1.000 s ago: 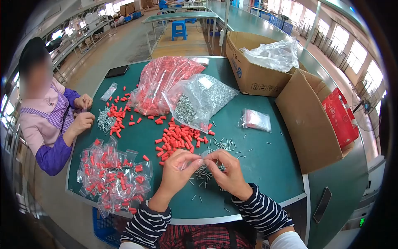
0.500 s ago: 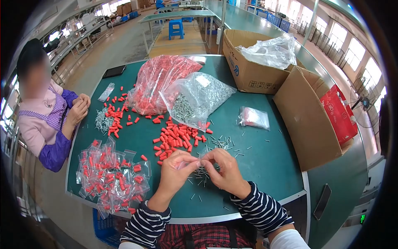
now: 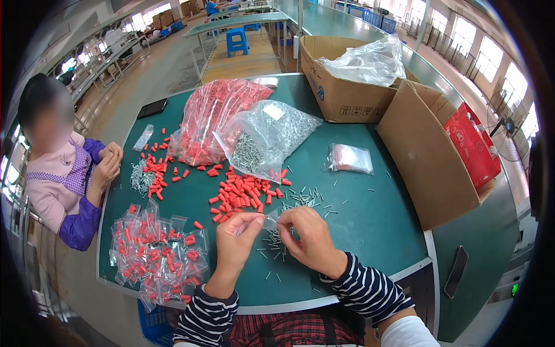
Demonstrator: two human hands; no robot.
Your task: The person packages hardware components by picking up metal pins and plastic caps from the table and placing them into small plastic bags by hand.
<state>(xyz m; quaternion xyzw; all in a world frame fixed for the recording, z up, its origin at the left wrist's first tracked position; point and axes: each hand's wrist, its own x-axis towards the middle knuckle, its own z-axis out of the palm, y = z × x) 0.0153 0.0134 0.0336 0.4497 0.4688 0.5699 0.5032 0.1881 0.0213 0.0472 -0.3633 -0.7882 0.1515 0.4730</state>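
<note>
A small clear plastic bag (image 3: 270, 220) is pinched between my two hands over the table. My left hand (image 3: 236, 242) is closed on its left side, thumb against the fingers. On its right edge, the fingertips of my right hand (image 3: 310, 238) are curled and closed. Whether anything is inside the bag I cannot make out. Loose red plastic caps (image 3: 240, 194) lie in a pile just beyond my left hand. Silver screws (image 3: 303, 198) are scattered beyond and beneath my right hand. To the left, filled small bags (image 3: 159, 251) with red caps are heaped.
Behind the caps lie a large bag of red caps (image 3: 214, 115) and a clear bag of screws (image 3: 269, 139). A stack of flat bags (image 3: 351, 158) rests to the right. Cardboard boxes (image 3: 430, 156) border the right side. A co-worker (image 3: 63, 168) sits at left, hands together.
My hands have moved slightly apart, and more of the clear bag shows between them. The whole view has shifted a little.
</note>
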